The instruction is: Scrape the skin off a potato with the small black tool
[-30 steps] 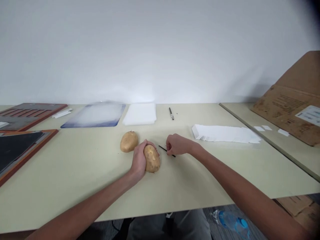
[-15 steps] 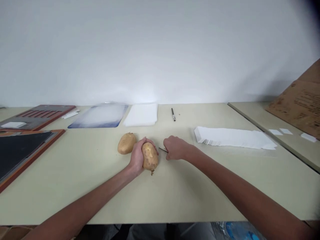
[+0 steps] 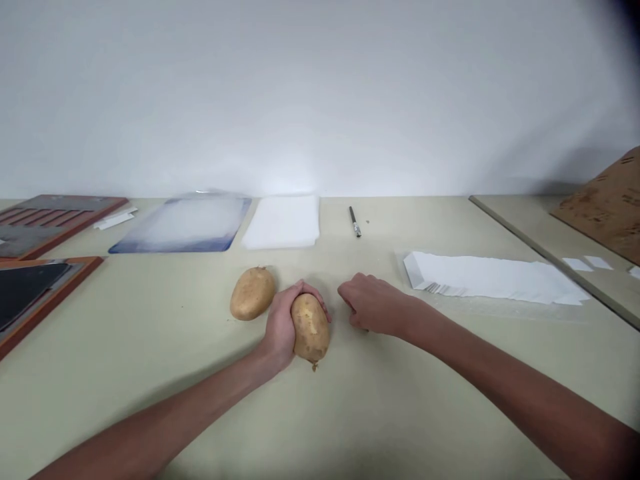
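My left hand is wrapped round the left and far sides of a potato, which has a pale, scraped-looking patch on top and a thin brown shred at its near end. A second potato lies just left of that hand, not held. To the right of the held potato and apart from it, my right hand is closed with its fingers curled. Most of the thin dark tool in it is hidden; only a small dark bit shows beneath the palm.
A black pen-like tool lies behind the hands. White sheets and a blue-edged clear sheet are at the back. Wood-framed boards stand left; a long row of white paper and a cardboard box are right.
The view has shifted, so both hands and the held potato appear lower and farther right. The thin tool that stuck out left of my right hand no longer shows there.
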The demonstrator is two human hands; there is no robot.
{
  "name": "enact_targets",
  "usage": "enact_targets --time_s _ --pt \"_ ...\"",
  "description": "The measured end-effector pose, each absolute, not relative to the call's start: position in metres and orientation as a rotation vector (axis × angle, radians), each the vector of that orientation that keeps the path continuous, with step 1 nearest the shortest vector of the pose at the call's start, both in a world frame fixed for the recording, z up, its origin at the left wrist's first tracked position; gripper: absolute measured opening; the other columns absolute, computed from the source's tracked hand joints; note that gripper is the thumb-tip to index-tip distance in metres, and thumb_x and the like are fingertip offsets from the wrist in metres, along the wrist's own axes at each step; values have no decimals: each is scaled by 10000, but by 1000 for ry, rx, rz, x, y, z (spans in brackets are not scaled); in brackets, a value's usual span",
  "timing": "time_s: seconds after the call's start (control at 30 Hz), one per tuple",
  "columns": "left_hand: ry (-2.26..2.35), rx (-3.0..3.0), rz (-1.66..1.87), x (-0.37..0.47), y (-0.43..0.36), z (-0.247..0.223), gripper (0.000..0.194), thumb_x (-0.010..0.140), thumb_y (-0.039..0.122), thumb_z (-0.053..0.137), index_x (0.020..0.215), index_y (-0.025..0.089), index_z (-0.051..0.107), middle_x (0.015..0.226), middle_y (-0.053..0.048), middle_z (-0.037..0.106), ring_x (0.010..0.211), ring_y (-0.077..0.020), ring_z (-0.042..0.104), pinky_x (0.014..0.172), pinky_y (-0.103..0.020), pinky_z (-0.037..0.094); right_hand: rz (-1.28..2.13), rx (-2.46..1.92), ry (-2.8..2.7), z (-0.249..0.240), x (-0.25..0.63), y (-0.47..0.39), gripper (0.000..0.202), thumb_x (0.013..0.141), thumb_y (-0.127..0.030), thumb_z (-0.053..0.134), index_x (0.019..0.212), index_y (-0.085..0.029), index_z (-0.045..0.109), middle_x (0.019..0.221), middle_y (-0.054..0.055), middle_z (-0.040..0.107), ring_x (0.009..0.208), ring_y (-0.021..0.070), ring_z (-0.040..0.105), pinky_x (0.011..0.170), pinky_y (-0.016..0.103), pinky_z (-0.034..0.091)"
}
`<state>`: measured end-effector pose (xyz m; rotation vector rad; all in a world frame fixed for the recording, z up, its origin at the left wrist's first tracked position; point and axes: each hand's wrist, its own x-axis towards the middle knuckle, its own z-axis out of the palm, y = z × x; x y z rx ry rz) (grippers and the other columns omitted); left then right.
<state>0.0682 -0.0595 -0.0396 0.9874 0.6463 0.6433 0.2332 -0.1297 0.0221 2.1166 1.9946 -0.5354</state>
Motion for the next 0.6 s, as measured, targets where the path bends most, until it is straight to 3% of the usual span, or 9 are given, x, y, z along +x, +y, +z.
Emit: enact_targets --time_s 0.13,0.3,0.43,0.6 --pt "641 985 626 69 -58 -40 408 928 453 515 684 153 646 667 -59 646 612 -209 649 548 -290 515 -612 2168 2049 19 247 -133 213 777 14 564 892 -163 591 992 82 667 907 212 612 637 277 376" --pt "627 989 612 68 -57 -41 423 941 467 511 693 151 644 676 -61 645 619 -213 651 549 -291 515 -708 2229 2064 21 258 -134 329 807 6 550 1070 -179 621 1014 62 711 942 203 627 653 257 419" --pt "626 1003 624 68 -57 -41 441 954 483 502 700 152 645 686 -58 643 638 -215 662 555 -286 518 -695 2246 2047 23 258 -134 213 830 15 521 854 -162 638 940 103 683 886 226 626 661 291 401" --pt "626 1009 624 68 -58 -42 440 950 498 509 704 156 639 677 -58 647 639 -219 663 551 -287 521 -766 2273 2054 22 256 -131 183 749 16 582 735 -162 621 874 110 667 855 239 624 650 295 398"
